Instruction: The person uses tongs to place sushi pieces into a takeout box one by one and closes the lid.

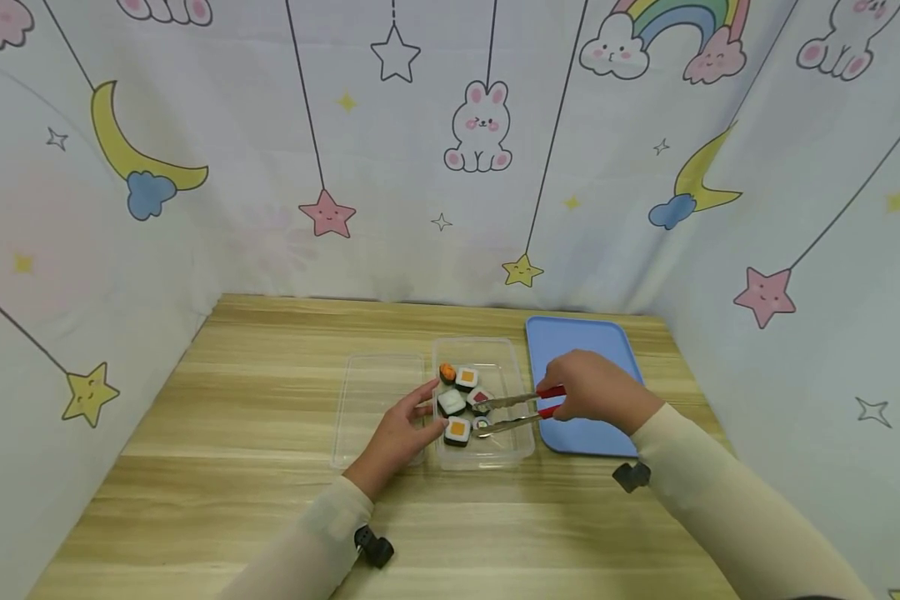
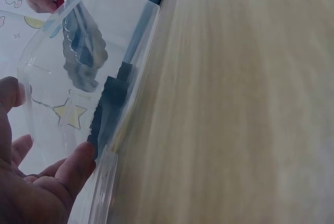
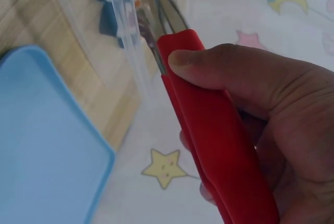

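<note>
My right hand [image 1: 596, 387] grips the red handles of metal tongs [image 3: 209, 130] above the blue tray's near side. The scalloped tips of the tongs reach into a clear plastic container [image 1: 521, 450], one on either side of a small round sushi roll [image 1: 482, 423]. Along the container's left wall lie several sushi pieces, among them an orange-topped one [image 1: 447, 373], a square roll with a yellow centre [image 1: 457, 431] and a pale green-white one [image 1: 452, 403]. With fingers spread, my left hand [image 1: 401, 433] touches that wall from outside, as the left wrist view also shows.
A blue tray [image 1: 581, 333] lies right of the container, under my right forearm and hand. To the left, a clear lid [image 1: 378, 375] lies flat on the wooden table [image 1: 232, 417]. A patterned curtain [image 1: 420, 267] rises behind the table and along both sides.
</note>
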The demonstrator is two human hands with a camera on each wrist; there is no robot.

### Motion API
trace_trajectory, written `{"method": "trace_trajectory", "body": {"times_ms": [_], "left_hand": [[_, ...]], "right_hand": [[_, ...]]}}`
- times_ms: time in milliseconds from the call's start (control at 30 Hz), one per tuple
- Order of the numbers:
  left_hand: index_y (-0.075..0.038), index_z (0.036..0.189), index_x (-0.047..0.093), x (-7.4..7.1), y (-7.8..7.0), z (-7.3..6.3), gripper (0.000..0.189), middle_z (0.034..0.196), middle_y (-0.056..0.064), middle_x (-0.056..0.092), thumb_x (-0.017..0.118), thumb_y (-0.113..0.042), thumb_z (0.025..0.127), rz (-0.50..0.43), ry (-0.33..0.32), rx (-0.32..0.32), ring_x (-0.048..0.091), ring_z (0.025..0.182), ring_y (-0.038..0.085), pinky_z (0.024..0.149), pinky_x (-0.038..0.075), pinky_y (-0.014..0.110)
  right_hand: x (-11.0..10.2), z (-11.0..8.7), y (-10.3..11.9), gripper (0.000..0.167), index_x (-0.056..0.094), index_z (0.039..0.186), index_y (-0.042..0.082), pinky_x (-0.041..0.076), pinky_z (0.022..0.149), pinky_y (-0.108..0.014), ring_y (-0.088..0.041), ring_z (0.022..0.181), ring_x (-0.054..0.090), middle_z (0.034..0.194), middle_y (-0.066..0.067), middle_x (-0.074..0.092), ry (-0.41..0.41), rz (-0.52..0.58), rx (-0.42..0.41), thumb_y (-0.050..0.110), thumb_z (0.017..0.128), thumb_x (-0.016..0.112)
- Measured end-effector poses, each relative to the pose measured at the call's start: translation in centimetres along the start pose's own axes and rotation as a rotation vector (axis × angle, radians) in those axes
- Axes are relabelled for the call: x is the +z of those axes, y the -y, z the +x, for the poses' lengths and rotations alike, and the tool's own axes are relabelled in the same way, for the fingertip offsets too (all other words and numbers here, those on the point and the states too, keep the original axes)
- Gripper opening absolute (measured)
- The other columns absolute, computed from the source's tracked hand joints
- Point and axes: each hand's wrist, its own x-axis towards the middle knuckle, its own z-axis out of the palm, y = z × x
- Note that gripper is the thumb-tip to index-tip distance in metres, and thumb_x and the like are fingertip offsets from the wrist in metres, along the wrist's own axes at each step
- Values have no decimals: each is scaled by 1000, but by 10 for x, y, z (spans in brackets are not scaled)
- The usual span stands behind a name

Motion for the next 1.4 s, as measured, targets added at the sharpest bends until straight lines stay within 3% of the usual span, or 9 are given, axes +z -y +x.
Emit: {"method": "trace_trajectory", "body": {"times_ms": [167, 300, 400, 567, 667, 800, 1067, 1300, 1400], "left_hand": [[-20, 158, 46, 1, 0, 0, 70, 155, 18, 48, 77, -20, 95, -6, 3, 2, 56, 134, 35, 101, 52, 52], [-20, 158, 47, 2, 1, 1, 70, 155, 18, 49, 77, -21, 95, -8, 2, 2, 57, 134, 34, 101, 52, 52], [-21, 158, 47, 2, 1, 1, 70, 155, 17, 49, 77, -21, 95, -8, 5, -3, 57, 133, 33, 101, 52, 52], [-23, 158, 47, 1, 0, 3, 71, 156, 15, 49, 78, -23, 95, -3, 14, -25, 57, 135, 32, 101, 52, 52], [-25, 158, 46, 1, 0, 6, 71, 156, 13, 49, 78, -25, 95, 3, 15, -44, 56, 135, 31, 99, 54, 51], [-26, 158, 46, 1, -1, 8, 71, 157, 11, 49, 78, -25, 95, 7, 18, -67, 56, 134, 30, 100, 53, 51], [-25, 159, 45, 0, -1, 16, 71, 157, 10, 49, 78, -25, 96, 29, 43, -59, 56, 136, 31, 105, 49, 54], [-26, 159, 45, 0, 0, 21, 70, 156, 10, 50, 76, -26, 97, 26, 45, -55, 55, 137, 31, 107, 47, 56], [-24, 161, 42, -7, 1, 15, 66, 157, 12, 49, 70, -26, 102, 14, 40, -20, 54, 138, 32, 108, 46, 57]], "right_hand": [[-1, -15, -15, 39, 81, 113, 13, 54, 73, -34, -13, 83, 62, 95, 11, 70, -66, 105, 33, 17, 76, 92], [2, -35, -36, 46, 78, 121, 12, 53, 73, -35, -18, 85, 62, 99, 7, 70, -160, 198, 131, 24, 79, 92], [12, -53, -56, 50, 75, 124, 8, 54, 70, -35, -23, 86, 63, 102, -3, 71, -248, 227, 245, 29, 82, 90], [38, -87, -92, 64, 68, 132, -2, 59, 71, -41, -36, 95, 67, 117, -23, 69, -365, 307, 523, 40, 87, 85], [57, -103, -114, 74, 63, 135, -7, 61, 76, -48, -43, 104, 64, 125, -31, 63, -393, 356, 713, 48, 89, 81], [83, -120, -139, 76, 63, 131, -13, 59, 81, -53, -46, 103, 60, 124, -35, 63, -411, 355, 859, 49, 90, 79], [113, -131, -162, 72, 64, 122, -19, 51, 91, -61, -54, 106, 61, 120, -39, 64, -429, 311, 898, 43, 89, 79], [125, -125, -173, 64, 65, 110, -18, 50, 77, -58, -47, 84, 63, 96, -33, 68, -473, 248, 853, 38, 85, 84], [127, -125, -173, 67, 63, 114, -19, 50, 79, -59, -48, 88, 62, 100, -34, 66, -475, 267, 862, 38, 85, 84]]}}
